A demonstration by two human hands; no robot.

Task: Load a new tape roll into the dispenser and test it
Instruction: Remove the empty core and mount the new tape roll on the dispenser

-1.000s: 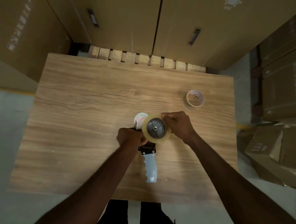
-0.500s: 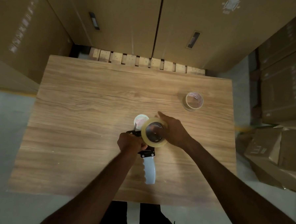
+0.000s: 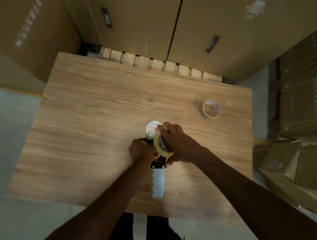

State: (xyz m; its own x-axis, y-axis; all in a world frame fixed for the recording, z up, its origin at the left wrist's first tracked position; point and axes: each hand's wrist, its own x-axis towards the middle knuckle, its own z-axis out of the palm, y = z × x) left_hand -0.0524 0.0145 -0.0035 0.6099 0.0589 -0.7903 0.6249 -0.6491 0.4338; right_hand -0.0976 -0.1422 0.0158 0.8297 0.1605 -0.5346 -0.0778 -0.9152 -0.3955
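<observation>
The tape dispenser (image 3: 157,182) lies on the wooden table (image 3: 91,116), its pale grey handle pointing toward me and its black frame under my hands. A yellowish tape roll (image 3: 157,143) sits around the dispenser's hub. My right hand (image 3: 180,144) covers the roll from the right, fingers wrapped over its top and bottom edge. My left hand (image 3: 143,153) grips the black frame to the left of the roll. A white round disc (image 3: 151,128) shows just behind the roll.
A nearly spent tape core (image 3: 211,109) stands at the table's far right. Tall cardboard boxes (image 3: 223,31) rise behind the table over a wooden pallet (image 3: 157,64). More boxes (image 3: 301,109) are stacked on the right, and grey floor lies to the left.
My right hand moved from the roll's far edge to lie over its face, and the roll tilted more edge-on. My left hand stayed on the frame.
</observation>
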